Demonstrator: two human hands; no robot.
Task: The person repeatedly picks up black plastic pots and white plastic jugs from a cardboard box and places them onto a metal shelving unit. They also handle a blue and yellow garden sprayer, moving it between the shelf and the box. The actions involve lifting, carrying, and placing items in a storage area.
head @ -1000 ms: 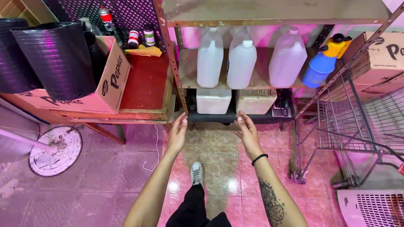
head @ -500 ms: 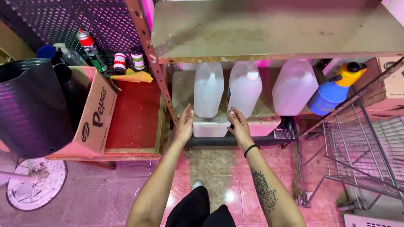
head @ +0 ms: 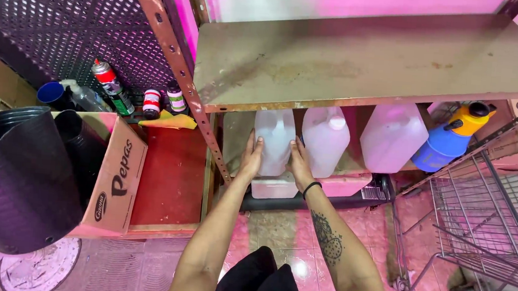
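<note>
1. Both hands have moved in since earlier, from the shelf edge onto the jug (head: 274, 142).
2. Left hand (head: 250, 157) and right hand (head: 297, 164) clasp its sides on the lower shelf (head: 356, 165).
3. Probably heavy, stiff, smooth plastic; support its base.

Single head view, looking steeply down, close to the metal shelf (head: 364, 61)

Bare arms; black wristband (head: 311, 188); forearm tattoo (head: 327, 239)
</note>
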